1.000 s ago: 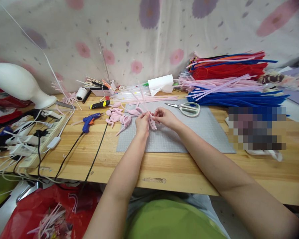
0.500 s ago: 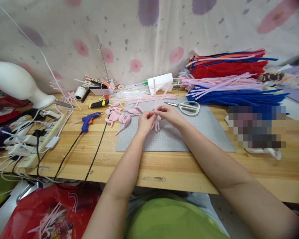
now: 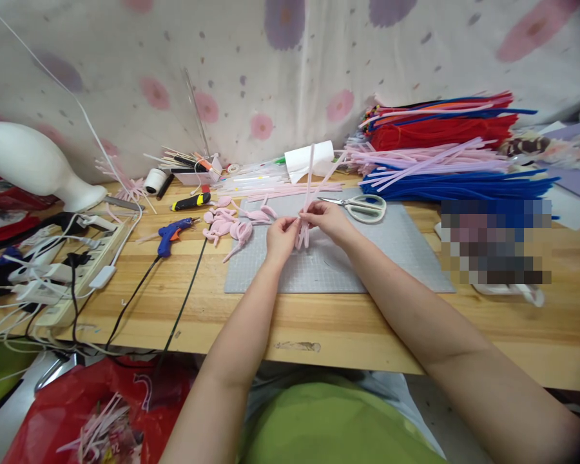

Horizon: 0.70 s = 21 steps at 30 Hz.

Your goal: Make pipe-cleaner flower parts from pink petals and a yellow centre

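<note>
Both my hands meet over the grey cutting mat (image 3: 386, 258), closed on pale pink pipe cleaners (image 3: 310, 174). My left hand (image 3: 283, 238) pinches them from the left, and my right hand (image 3: 325, 218) grips them from the right at about the same height. Two long stems rise above my fingers and spread apart; several short ends hang below. Just behind my right hand lie scissors (image 3: 367, 207) with pale handles. Left of my hands, finished-looking pink pipe cleaner shapes (image 3: 221, 224) rest partly on the mat. My fingertips hide where the stems join.
Bundles of red (image 3: 439, 132), pink and blue pipe cleaners (image 3: 454, 185) are stacked at the back right. To the left lie a blue glue gun (image 3: 170, 237), a yellow-black cutter (image 3: 191, 202) and a cabled power strip (image 3: 84, 274). A white foam head (image 3: 29, 158) stands far left.
The upright stems have swung to the right, and the right one leans further out. Both hands keep their pinch in nearly the same place.
</note>
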Motion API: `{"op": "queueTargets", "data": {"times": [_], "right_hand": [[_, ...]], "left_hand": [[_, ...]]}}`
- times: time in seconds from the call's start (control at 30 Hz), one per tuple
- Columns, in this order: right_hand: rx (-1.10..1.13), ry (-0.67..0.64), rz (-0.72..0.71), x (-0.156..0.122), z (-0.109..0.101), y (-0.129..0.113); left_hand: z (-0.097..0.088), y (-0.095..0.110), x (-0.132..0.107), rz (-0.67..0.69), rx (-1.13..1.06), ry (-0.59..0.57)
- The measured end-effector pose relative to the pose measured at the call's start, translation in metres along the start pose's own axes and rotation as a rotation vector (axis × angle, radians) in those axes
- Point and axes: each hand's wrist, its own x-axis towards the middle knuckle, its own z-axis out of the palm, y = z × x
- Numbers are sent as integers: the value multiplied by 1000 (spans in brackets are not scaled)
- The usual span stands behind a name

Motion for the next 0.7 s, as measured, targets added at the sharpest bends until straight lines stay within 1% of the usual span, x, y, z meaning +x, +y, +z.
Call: {"op": "queueTargets", "data": {"times": [0.13,0.23,0.37,0.57,0.7], "right_hand": [[-64,122,-34,2,-1,3],[-122,162,-54,4,-1,6],[-189,222,-95,5,2,9],[-177,267,-101,4,4,10],[-200,250,-107,3,0,7]], "left_hand": [[2,-1,0,-31,20,40],[2,-2,0,-48,12,61],[2,-3,1,-62,-9,55],[5,4,-3,-122,-109,-8],[4,8,-4,-153,-95,-44]]}}
